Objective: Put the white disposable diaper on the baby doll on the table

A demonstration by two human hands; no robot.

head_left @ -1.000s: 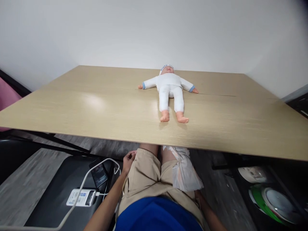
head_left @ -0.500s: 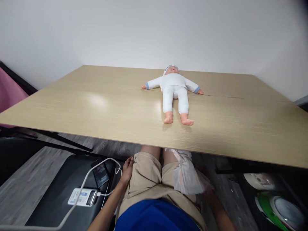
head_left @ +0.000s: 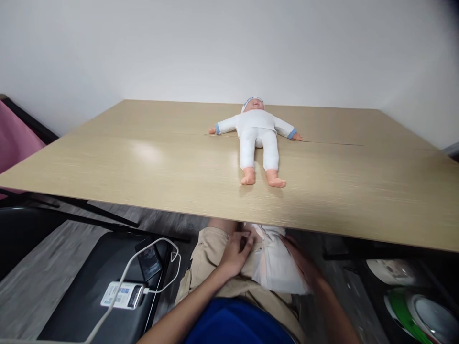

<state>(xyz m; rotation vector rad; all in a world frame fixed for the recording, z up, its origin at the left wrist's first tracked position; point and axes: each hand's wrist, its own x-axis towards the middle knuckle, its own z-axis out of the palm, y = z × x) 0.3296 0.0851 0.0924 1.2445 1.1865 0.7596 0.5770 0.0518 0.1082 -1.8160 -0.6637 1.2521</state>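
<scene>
A white folded diaper (head_left: 274,267) lies on my lap, on my beige shorts, just below the table's front edge. My left hand (head_left: 236,251) curls its fingers on the diaper's upper left edge. My right hand (head_left: 303,265), slightly blurred, grips its right side. A baby doll (head_left: 258,136) in a white suit with blue cuffs and a cap lies on its back in the middle of the light wooden table (head_left: 143,162), arms spread, bare feet toward me. Neither hand is near the doll.
On my left, a black seat (head_left: 71,296) holds a phone (head_left: 148,262) and a white power bank (head_left: 122,295) joined by a white cable. A pink object (head_left: 14,141) sits far left. A green-and-white round appliance (head_left: 418,308) stands low on the right. A white wall is behind the table.
My left hand moved from the outer side of my left thigh across to the diaper. My right hand came up from beside my leg onto the diaper's right side. The doll stayed put.
</scene>
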